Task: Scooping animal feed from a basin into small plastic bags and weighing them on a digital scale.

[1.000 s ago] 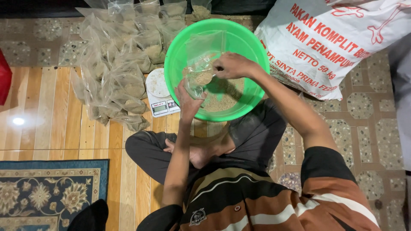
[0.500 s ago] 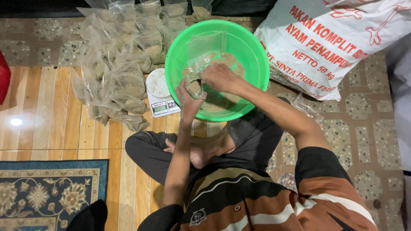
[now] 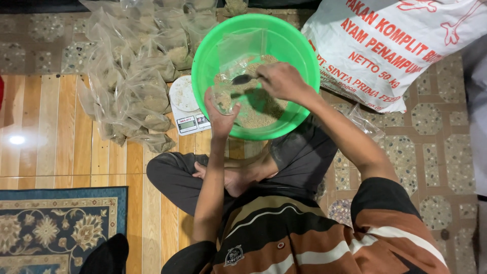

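Note:
A round green basin (image 3: pixel 299 56) holding tan granular feed sits on the floor in front of my crossed legs. My left hand (image 3: pixel 219 114) holds a clear plastic bag (image 3: pixel 234 61) upright over the basin's near left side, with some feed in its bottom. My right hand (image 3: pixel 281 81) grips a dark spoon (image 3: pixel 242 79), its bowl at the mouth of the bag.
A heap of filled clear bags (image 3: pixel 137 76) lies left of the basin. A small white digital scale (image 3: pixel 186 104) stands between heap and basin. A large white printed sack (image 3: pixel 395 45) lies at the right. A patterned rug (image 3: pixel 50 228) covers the lower left floor.
My right hand has moved from the bag down into the feed and back up, and the spoon now sits at the bag's mouth. The left hand keeps hold of the bag.

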